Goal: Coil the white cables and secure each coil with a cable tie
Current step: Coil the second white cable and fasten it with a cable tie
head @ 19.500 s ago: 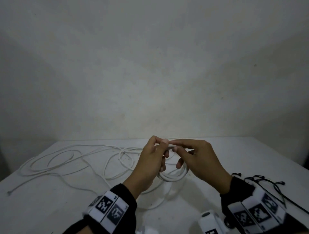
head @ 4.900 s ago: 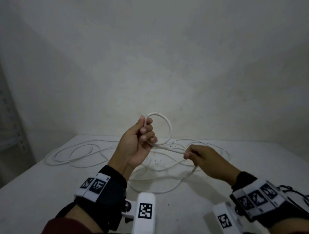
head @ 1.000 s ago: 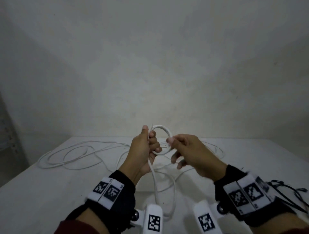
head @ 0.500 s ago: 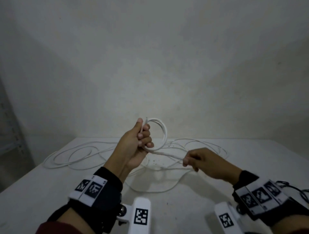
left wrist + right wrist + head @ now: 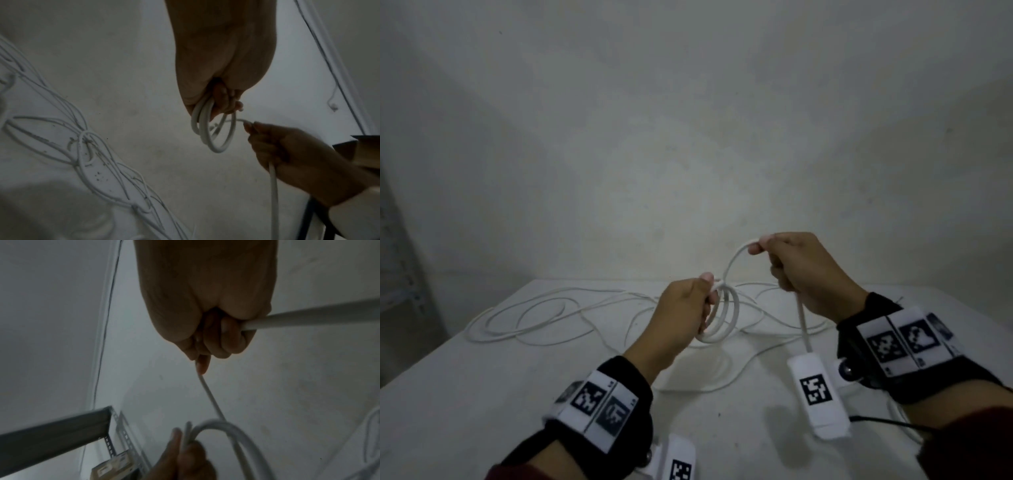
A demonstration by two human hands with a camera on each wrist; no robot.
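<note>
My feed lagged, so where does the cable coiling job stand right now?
Done: a few small loops of thick white cable are gathered in the left hand.
In hand: the right hand grips the next stretch, arching it toward the coil.
Left: most of the white cable still sprawls loose across the white table; no tie is on the coil yet.

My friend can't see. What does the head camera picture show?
Two hands coil a white cable above a table. The left hand grips the coil; the right hand lifts the next loop. Loose cable lies behind.
</note>
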